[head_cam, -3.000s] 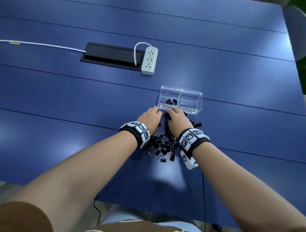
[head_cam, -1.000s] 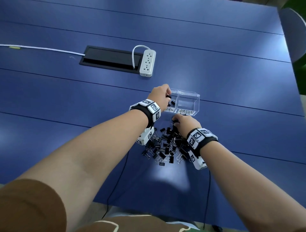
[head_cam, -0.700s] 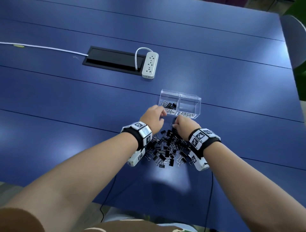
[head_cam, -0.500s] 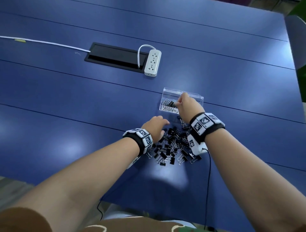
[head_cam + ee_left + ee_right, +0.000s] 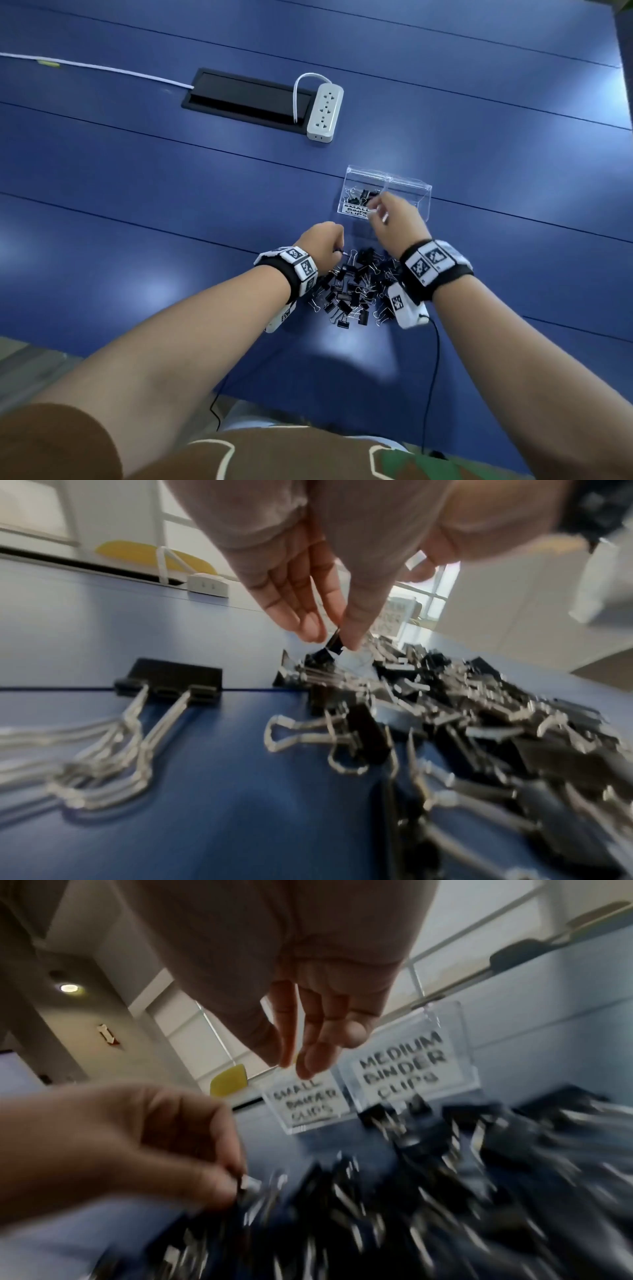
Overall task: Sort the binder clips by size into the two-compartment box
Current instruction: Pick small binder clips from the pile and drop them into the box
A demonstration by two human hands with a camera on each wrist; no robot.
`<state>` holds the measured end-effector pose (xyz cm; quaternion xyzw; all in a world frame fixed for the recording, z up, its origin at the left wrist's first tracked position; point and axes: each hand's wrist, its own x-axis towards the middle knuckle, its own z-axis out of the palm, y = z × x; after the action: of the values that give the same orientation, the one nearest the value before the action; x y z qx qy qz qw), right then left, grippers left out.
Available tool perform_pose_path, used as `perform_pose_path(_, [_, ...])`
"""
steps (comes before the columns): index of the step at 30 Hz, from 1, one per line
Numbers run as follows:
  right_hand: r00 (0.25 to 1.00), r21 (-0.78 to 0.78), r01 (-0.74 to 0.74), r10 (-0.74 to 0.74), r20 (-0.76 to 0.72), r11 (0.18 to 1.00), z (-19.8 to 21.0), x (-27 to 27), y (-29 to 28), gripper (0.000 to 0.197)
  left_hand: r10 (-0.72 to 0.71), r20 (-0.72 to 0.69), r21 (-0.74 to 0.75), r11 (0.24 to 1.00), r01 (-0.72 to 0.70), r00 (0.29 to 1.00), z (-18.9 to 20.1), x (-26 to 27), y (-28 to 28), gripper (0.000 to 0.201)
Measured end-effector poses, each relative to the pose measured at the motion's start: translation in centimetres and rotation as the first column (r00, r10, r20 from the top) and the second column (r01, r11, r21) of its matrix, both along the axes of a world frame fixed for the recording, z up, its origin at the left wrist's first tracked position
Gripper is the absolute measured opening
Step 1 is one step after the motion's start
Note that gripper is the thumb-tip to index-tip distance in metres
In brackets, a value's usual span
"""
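Observation:
A clear two-compartment box (image 5: pixel 423 192) stands on the blue table, labelled SMALL (image 5: pixel 304 1102) on the left and MEDIUM (image 5: pixel 404 1064) on the right. Several small black clips (image 5: pixel 361 197) lie in the left compartment. A pile of black binder clips (image 5: pixel 356 291) lies just in front of the box. My left hand (image 5: pixel 339 251) is at the pile's far left edge and pinches one small black clip (image 5: pixel 334 642) between thumb and finger. My right hand (image 5: pixel 294 1064) hangs over the front of the small compartment, its fingers loose and nothing visible in them.
A white power strip (image 5: pixel 324 113) and a black cable hatch (image 5: pixel 246 101) lie farther back on the left, with a white cable (image 5: pixel 102 70) running off left. One larger clip (image 5: pixel 171 680) lies apart, left of the pile. The table's near edge is close behind the pile.
My left hand came back from the small compartment to the pile and now pinches a clip. My right hand rose from the pile to the box's small compartment.

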<state>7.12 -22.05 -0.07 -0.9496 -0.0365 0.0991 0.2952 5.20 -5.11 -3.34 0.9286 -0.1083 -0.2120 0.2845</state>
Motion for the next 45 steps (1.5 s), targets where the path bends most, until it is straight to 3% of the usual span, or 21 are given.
perform_pose_path(5, [0.971,-0.14,-0.162,0.132,-0.201,0.977,-3.0,-4.5,0.1,0.016,0.19,-0.048,-0.177,0.965,-0.196,0.981,1.1,-0.1,1.2,0.008])
perform_pose_path(9, [0.988,-0.081,-0.016,0.004,-0.154,0.997,-3.5,-4.4,-0.3,0.016,0.284,-0.072,-0.229,0.928,-0.293,0.956,1.4,-0.1,2.5,0.011])
perform_pose_path(12, [0.996,-0.055,-0.004,-0.001,-0.092,0.998,-3.1,-4.5,0.4,0.016,0.327,-0.114,-0.21,0.915,-0.344,0.938,1.3,-0.4,3.2,0.017])
perform_pose_path(17, [0.976,-0.061,-0.195,0.187,-0.109,0.979,-3.6,-5.9,4.2,0.017,0.336,-0.166,-0.15,0.921,-0.36,0.927,0.9,-1.5,3.7,0.028])
perform_pose_path(20, [0.976,-0.099,-0.177,0.162,-0.142,0.979,-3.9,-5.7,4.6,0.02,0.34,-0.231,-0.138,0.916,-0.377,0.912,0.5,-2.1,3.9,0.026])
perform_pose_path(25, [0.993,-0.095,-0.03,0.019,-0.116,0.995,-3.6,-4.9,3.6,0.015,0.207,-0.177,0.0,0.978,-0.211,0.962,0.1,-2.4,4.5,0.007])
perform_pose_path(30, [0.989,-0.071,-0.067,0.057,-0.138,0.995,-3.2,-5.2,4.2,0.015,0.02,-0.091,0.109,0.994,-0.01,0.996,-0.2,-2.1,4.9,0.02])
perform_pose_path(38, [0.975,-0.12,-0.04,0.012,-0.223,0.992,-2.9,-6.1,4.3,0.019,0.06,0.005,0.122,0.991,-0.06,0.998,0.3,-1.3,4.4,0.025])
perform_pose_path(42, [0.964,-0.197,-0.137,0.086,-0.25,0.971,-3.0,-6.6,4.0,0.023,-0.087,-0.032,0.108,0.99,0.09,0.996,0.3,-2.3,3.7,0.022])
perform_pose_path(45, [0.962,-0.212,-0.124,0.065,-0.265,0.969,-3.3,-6.8,3.8,0.024,-0.177,-0.048,0.137,0.974,0.182,0.983,0.0,-2.9,3.0,0.029])
